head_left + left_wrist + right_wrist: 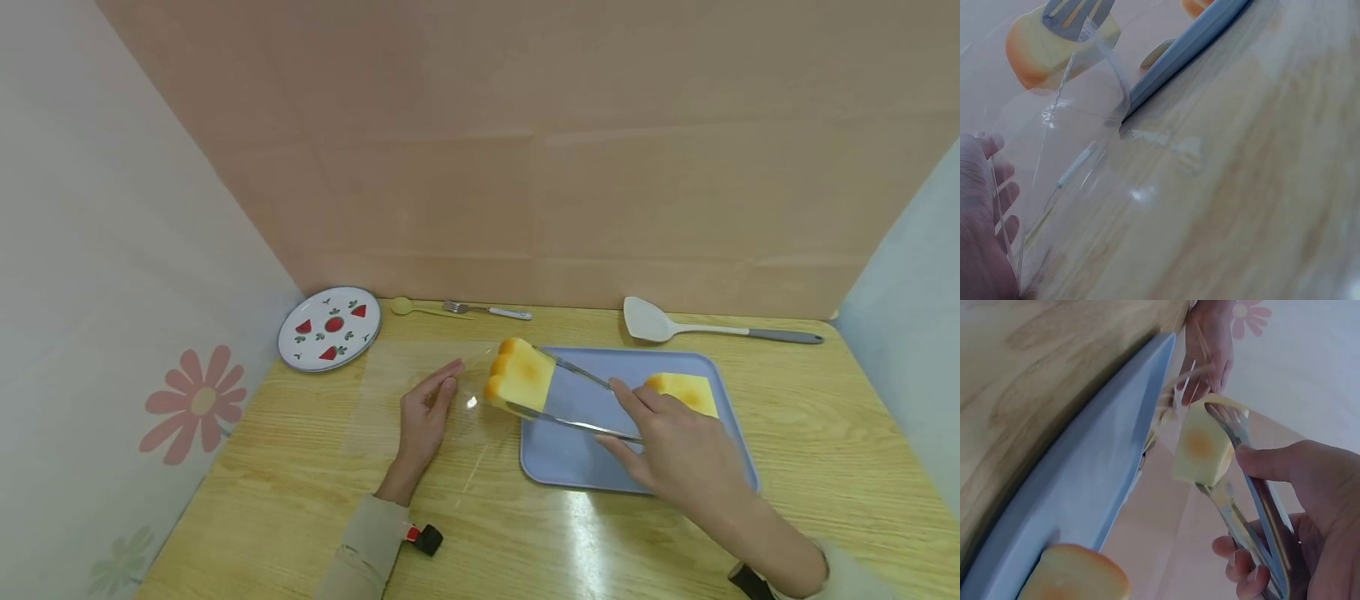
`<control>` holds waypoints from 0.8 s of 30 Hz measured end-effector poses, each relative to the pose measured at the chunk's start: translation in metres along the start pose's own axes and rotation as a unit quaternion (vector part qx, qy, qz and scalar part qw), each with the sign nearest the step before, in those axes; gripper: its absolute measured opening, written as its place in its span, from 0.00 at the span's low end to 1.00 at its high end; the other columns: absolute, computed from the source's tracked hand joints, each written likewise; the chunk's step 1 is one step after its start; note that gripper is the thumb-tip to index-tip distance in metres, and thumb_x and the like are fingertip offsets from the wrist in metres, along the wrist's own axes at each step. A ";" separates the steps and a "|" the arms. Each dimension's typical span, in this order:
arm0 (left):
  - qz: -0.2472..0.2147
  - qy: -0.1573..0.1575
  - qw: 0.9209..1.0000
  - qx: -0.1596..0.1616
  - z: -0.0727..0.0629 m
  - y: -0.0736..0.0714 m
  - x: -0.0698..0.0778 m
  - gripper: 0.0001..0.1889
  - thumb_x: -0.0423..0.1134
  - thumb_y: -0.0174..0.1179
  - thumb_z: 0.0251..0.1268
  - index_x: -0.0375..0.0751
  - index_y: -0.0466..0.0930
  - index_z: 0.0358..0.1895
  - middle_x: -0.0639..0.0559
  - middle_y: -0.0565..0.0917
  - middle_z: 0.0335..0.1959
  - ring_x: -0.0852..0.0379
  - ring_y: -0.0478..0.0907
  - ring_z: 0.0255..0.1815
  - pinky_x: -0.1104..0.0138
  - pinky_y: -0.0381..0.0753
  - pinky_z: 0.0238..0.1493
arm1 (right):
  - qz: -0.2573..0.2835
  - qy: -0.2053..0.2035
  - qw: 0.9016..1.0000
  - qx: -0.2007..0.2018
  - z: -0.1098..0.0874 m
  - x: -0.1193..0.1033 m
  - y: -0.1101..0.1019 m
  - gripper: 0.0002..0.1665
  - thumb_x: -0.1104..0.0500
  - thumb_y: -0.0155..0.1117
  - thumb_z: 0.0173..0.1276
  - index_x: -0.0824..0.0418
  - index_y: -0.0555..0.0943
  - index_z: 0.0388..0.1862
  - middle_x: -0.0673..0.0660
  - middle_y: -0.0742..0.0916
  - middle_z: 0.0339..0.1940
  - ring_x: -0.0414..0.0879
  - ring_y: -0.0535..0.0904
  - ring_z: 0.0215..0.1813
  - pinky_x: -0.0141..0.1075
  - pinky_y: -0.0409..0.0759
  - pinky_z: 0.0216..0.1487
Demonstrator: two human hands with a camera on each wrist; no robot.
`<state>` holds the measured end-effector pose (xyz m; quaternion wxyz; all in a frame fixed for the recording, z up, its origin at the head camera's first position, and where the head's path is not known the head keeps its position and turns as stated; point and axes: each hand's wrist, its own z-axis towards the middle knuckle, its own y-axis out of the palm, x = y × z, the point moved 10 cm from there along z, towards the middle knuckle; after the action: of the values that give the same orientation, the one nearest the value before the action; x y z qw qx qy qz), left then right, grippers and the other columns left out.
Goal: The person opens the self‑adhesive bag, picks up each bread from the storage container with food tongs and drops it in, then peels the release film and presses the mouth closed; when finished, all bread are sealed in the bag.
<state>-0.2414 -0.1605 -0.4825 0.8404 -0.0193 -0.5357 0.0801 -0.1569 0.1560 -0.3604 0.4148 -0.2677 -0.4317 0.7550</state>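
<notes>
My right hand (686,454) grips metal tongs (1279,531). The tongs clamp a thick bread slice (521,377), yellow with browned rounded edges, raised above the left edge of a blue tray (592,475). My left hand (426,417) holds a clear plastic bag (1041,150) by its edge, just left of the bread. The bag's film passes across the fingers in the left wrist view, and its mouth faces the slice. A second bread slice (1075,575) lies on the tray, partly hidden by my right hand in the head view.
A white plate (318,342) with red fruit patterns stands at the back left. Beside it lie a yellow spoon (402,306) and a fork (487,310). Behind the tray is a white spatula (652,321) with a grey handle end. A brown wall (525,167) closes off the back.
</notes>
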 end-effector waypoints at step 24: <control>0.016 0.034 0.999 0.000 0.000 0.001 0.004 0.13 0.26 0.59 0.85 0.29 0.89 0.62 0.37 0.87 0.67 0.35 0.83 0.71 0.68 0.80 0.73 | -0.064 -0.066 0.996 0.000 0.009 -0.037 0.015 0.47 0.46 0.95 0.49 0.70 0.86 0.62 0.59 0.90 0.39 0.52 0.85 0.31 0.35 0.80 0.20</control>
<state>-0.2399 -0.1591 -0.4786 0.8566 -0.0310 -0.5066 0.0928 -0.1511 0.1161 -0.3673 0.4334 -0.1890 -0.4741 0.7428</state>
